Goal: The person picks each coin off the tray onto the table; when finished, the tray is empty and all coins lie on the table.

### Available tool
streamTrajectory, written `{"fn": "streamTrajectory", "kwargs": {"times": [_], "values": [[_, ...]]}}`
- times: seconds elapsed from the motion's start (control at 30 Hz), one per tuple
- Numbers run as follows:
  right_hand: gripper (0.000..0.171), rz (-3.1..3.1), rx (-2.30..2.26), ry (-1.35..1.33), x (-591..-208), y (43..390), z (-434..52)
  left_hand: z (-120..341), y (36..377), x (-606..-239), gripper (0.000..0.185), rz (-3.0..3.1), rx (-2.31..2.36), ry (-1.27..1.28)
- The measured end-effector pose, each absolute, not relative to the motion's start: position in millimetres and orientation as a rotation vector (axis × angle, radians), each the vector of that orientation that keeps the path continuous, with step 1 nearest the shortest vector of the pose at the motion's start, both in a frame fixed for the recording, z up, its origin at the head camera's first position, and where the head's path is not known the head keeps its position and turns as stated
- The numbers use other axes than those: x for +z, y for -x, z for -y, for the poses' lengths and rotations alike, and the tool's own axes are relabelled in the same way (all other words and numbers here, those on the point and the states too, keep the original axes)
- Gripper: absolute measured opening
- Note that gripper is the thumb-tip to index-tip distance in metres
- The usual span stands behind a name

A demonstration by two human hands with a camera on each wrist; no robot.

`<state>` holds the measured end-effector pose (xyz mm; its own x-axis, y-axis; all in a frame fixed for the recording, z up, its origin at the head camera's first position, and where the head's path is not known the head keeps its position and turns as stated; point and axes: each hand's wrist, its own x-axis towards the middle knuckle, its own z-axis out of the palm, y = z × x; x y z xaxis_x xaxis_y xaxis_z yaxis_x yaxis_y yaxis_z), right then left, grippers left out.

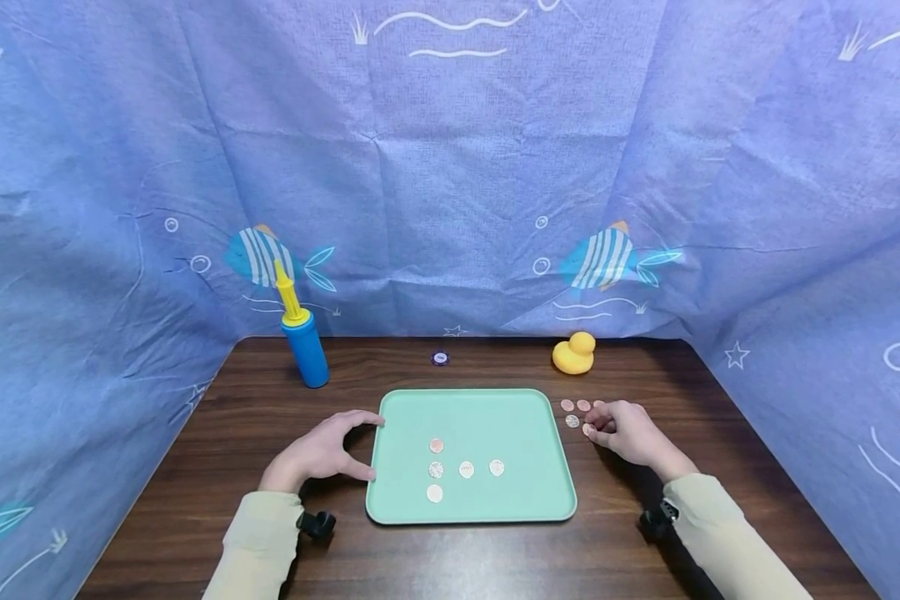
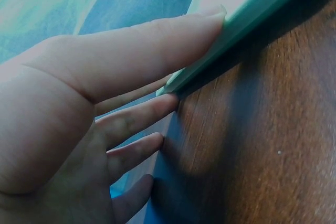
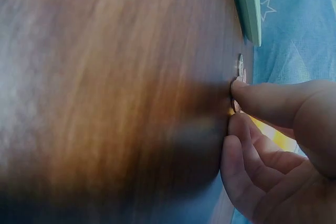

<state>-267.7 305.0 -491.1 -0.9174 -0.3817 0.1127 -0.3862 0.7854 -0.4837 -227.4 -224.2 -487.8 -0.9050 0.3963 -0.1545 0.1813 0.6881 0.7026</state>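
A light green tray [image 1: 487,417] lies on the dark wooden table, with several coins in it, among them a silvery coin [image 1: 437,470] and a pinkish coin [image 1: 437,445]. My left hand [image 1: 327,447] is spread at the tray's left side, thumb and a fingertip touching its rim [image 2: 236,30]. To the right of the tray, my right hand [image 1: 628,432] has its thumb and fingertips around a coin [image 1: 588,429] on the tabletop. Several more coins, such as a silvery one [image 1: 572,422], lie beside it; the fingers partly cover one.
A blue and yellow hand pump [image 1: 306,346] stands at the back left. Near the back edge lies a dark poker chip [image 1: 440,358], and a yellow rubber duck [image 1: 573,354] sits at the back right. A blue fish-patterned cloth [image 1: 450,208] hangs behind the table.
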Motion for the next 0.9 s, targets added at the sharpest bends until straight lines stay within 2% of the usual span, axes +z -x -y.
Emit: {"fn": "streamTrajectory", "kwargs": {"times": [0.9], "values": [[0.006, 2.970, 0.783, -0.491, -496.0, 274.3, -303.7, 224.6, 229.0, -488.6, 0.082, -2.622, 1.030, -0.453]]}}
